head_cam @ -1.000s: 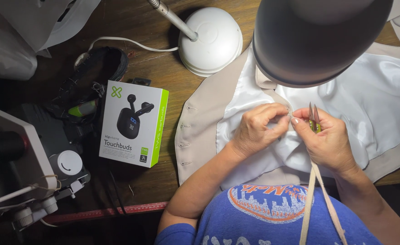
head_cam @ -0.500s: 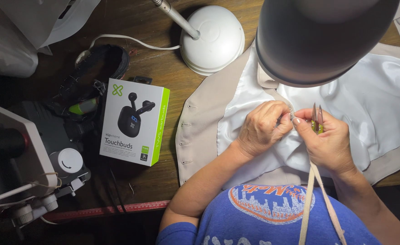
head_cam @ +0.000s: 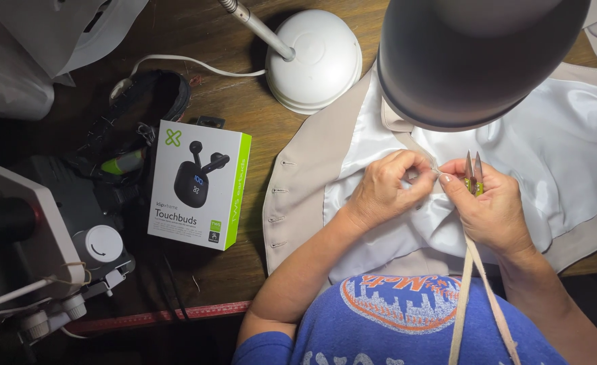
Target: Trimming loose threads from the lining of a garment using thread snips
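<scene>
Together, both hands' grip pinching white lining (head_cam: 569, 128), right hand (head_cam: 488, 209) holding snips (head_cam: 473, 174), left hand (head_cam: 383, 189).

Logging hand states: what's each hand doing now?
Left hand: closed, pinching the white lining.
Right hand: closed on small thread snips.

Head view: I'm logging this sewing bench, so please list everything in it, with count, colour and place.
Garment: one, beige with white lining, spread right of centre.
Thread snips: one, metal blades, in right hand.
Lamp shade: one, dark, top right.
Lamp base: one, white dome, top centre.
Earbuds box: one, white and green, left of centre.
Sewing machine: one, white and grey, lower left.
Measuring strip: one, red, bottom edge.
Tape: one, beige, hanging over blue shirt.
Left hand: pinching lining.
Right hand: pinching beside it.
</scene>
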